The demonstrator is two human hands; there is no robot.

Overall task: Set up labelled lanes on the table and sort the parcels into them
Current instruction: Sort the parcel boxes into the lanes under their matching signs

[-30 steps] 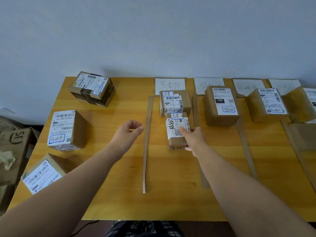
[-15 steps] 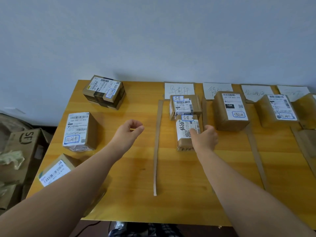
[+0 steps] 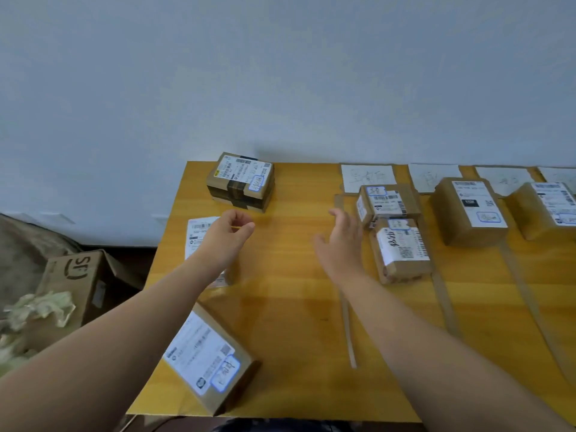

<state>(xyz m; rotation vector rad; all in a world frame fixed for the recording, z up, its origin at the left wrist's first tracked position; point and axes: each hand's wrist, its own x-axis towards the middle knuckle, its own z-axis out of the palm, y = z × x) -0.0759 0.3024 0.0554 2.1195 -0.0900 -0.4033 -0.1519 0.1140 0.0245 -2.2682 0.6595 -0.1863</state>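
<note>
Where the floor shows at 9 o'clock, a brown SF box (image 3: 78, 285) sits beside crumpled paper (image 3: 40, 310). On the wooden table (image 3: 296, 307), three unsorted parcels lie along the left side. A front parcel (image 3: 208, 360) is at 7 o'clock by the near edge, a middle parcel (image 3: 198, 235) is partly hidden by the left arm, and a black-taped parcel (image 3: 241, 180) is at 11 o'clock near the wall.

The left hand (image 3: 229, 236) hovers over the middle parcel, fingers loosely curled, grasping nothing. The right hand (image 3: 341, 244) hangs above the table's middle, fingers relaxed and holding nothing. It is just beside the first lane; whether it touches a parcel cannot be told.

Thin cardboard strips (image 3: 348, 338) divide the lanes, each headed by a white paper label (image 3: 367, 177) at 12 o'clock. A far lane parcel (image 3: 388, 202) and a near lane parcel (image 3: 400, 249) lie end to end in the first lane. At their 3 o'clock sit a second-lane parcel (image 3: 470, 210) and a third-lane parcel (image 3: 545, 210).
</note>
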